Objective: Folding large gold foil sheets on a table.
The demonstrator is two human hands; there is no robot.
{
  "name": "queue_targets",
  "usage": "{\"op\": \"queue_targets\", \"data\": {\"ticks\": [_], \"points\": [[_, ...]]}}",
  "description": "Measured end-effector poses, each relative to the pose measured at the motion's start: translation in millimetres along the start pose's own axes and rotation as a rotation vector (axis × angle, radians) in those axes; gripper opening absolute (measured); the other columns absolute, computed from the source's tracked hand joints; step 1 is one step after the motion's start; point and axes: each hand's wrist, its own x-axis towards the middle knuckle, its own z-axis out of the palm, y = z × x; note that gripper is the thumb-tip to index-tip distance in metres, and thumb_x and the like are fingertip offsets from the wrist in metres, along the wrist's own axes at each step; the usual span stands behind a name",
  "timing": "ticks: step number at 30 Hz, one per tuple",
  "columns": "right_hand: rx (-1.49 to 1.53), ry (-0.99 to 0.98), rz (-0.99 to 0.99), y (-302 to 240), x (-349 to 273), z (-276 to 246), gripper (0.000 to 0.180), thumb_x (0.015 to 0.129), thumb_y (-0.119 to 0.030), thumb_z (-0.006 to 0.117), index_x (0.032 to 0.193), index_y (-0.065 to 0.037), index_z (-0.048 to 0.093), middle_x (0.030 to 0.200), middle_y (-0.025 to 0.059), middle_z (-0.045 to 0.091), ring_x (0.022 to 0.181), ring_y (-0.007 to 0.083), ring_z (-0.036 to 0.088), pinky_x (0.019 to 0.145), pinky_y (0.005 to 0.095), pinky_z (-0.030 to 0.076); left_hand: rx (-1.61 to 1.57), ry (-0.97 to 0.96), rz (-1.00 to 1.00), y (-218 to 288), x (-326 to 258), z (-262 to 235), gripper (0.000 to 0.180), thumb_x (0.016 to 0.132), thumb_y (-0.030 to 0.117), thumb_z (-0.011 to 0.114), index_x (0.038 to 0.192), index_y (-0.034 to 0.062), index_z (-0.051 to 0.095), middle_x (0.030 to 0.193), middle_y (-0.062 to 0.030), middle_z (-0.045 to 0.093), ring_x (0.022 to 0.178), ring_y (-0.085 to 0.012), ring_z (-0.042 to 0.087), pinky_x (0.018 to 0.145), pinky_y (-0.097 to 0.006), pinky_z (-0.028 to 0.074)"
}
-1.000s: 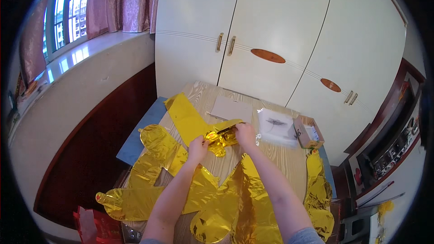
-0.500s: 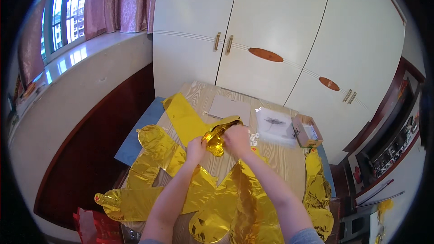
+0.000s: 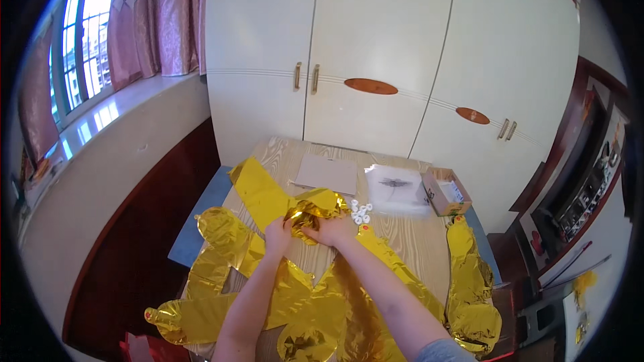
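Crumpled shiny gold foil (image 3: 307, 216), part of a flat, uninflated foil balloon, is bunched up above the middle of the table. My left hand (image 3: 278, 236) grips its left edge with closed fingers. On the other side my right hand (image 3: 335, 232) is closed on the foil, the thumb pointing inward over it. A smooth yellow-gold strip (image 3: 260, 191) runs from the bunch toward the back left. Beneath my forearms lie more flat gold foil balloons (image 3: 218, 315), wrinkled and overlapping. Fingertips inside the folds are hidden.
The wood-grain table (image 3: 275, 155) holds small white rolls (image 3: 361, 212), a beige board (image 3: 327, 173), a clear plastic packet (image 3: 396, 189) and an open carton (image 3: 444, 192). Another gold balloon (image 3: 466, 281) lies along the right edge. A white wardrobe (image 3: 376, 20) stands behind.
My right hand has come down toward me, its thumb now laid over the foil. The bunched foil has turned and spread between my hands. The whole view has shifted slightly.
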Motion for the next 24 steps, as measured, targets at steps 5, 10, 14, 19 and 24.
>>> {"op": "queue_targets", "data": {"ticks": [5, 10, 14, 19, 24], "points": [[0.036, 0.001, 0.023, 7.7, 9.9, 16.8, 0.093, 0.081, -0.079, 0.029, 0.149, -0.015, 0.030, 0.153, 0.0181, 0.026, 0.144, 0.0405, 0.012, 0.117, 0.0484, 0.006, 0.142, 0.037, 0.031, 3.2, 22.4, -12.3, 0.020, 0.087, 0.017, 0.058, 0.094, -0.0005, 0.063, 0.084, -0.0246, 0.063, 0.081, -0.0444, 0.060, 0.070, -0.050, 0.047], [0.138, 0.052, 0.026, 11.8, 16.3, 34.9, 0.093, 0.081, -0.080, 0.029, 0.151, -0.019, 0.024, 0.156, 0.0201, 0.014, 0.144, 0.0443, 0.007, 0.116, 0.0501, 0.001, 0.204, 0.094, 0.060, 23.1, 73.7, -58.3, 0.025, 0.089, 0.023, 0.057, 0.095, 0.0005, 0.064, 0.086, -0.0248, 0.064, 0.083, -0.0446, 0.061, 0.072, -0.049, 0.048], [0.115, 0.061, 0.017, 3.2, 10.8, 24.3, 0.093, 0.081, -0.080, 0.028, 0.151, -0.019, 0.023, 0.156, 0.0226, 0.013, 0.145, 0.0397, 0.010, 0.117, 0.0492, 0.004, 0.319, 0.124, -0.035, 27.1, 119.4, -100.2, 0.026, 0.089, 0.025, 0.057, 0.092, 0.0000, 0.063, 0.086, -0.0249, 0.064, 0.085, -0.0441, 0.061, 0.072, -0.049, 0.048], [0.113, 0.087, 0.045, 12.1, 11.8, 32.1, 0.093, 0.081, -0.080, 0.029, 0.151, -0.020, 0.024, 0.156, 0.0203, 0.014, 0.144, 0.0422, 0.009, 0.116, 0.0518, 0.001, 0.329, 0.224, 0.104, 58.0, 157.1, -137.8, 0.024, 0.090, 0.023, 0.056, 0.091, 0.0009, 0.063, 0.085, -0.0239, 0.064, 0.084, -0.0430, 0.062, 0.071, -0.049, 0.048], [0.135, 0.096, 0.035, 6.6, 12.4, 33.6, 0.091, 0.080, -0.079, 0.031, 0.151, -0.022, 0.026, 0.157, 0.0189, 0.015, 0.144, 0.0431, 0.008, 0.115, 0.0526, 0.000, 0.482, 0.426, 0.302, 73.0, 203.2, -197.7, 0.021, 0.090, 0.021, 0.055, 0.097, 0.0040, 0.065, 0.087, -0.0237, 0.064, 0.085, -0.0436, 0.061, 0.073, -0.049, 0.048]]}}
